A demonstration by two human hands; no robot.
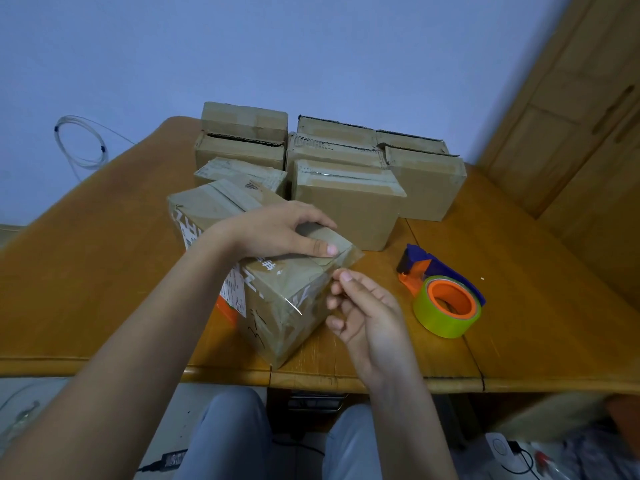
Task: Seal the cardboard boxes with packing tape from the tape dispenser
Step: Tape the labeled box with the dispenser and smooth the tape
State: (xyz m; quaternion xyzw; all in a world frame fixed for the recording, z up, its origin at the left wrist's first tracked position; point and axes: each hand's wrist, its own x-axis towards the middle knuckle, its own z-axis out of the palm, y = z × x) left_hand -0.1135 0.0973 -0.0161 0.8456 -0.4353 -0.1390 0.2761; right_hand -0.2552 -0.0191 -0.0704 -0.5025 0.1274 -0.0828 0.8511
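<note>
Printed cardboard box [277, 289] sits at the wooden worktop [104, 271] front edge, held down by left hand [277, 230], fingers flat. Clear glossy tape strip [341, 263] is pinched in the right hand [363, 306] grip. Tape dispenser [443, 296], w/ orange core, lies just right.

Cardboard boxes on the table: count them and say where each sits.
8. One under the hands at the front edge; two behind it; five farther back. More may be hidden behind.
</note>
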